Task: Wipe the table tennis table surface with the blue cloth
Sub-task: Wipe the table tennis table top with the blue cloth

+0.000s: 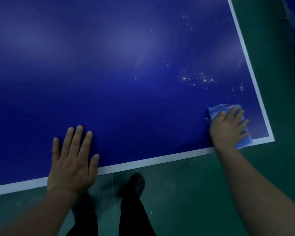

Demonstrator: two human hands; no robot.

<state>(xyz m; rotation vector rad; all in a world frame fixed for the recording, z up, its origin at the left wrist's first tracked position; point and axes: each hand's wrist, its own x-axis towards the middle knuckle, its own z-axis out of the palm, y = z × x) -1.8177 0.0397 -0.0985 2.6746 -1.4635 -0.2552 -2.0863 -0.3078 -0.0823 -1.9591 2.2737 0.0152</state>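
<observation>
One view only, and it rode on the person's head, looking steeply down and forward over the near right corner of the table tennis table (126, 74). It sat close, at arm's reach, with the white edge line (160, 159) running slantwise across the picture and the green floor (186, 193) showing straight below the lens.

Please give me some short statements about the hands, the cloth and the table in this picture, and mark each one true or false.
1. The right hand presses the blue cloth near the table's corner. True.
2. The left hand holds a second cloth. False: it lies flat and bare on the table.
3. White specks lie on the surface beyond the cloth. True.
4. The cloth lies in the middle of the table. False: it is beside the white edge line.
</observation>
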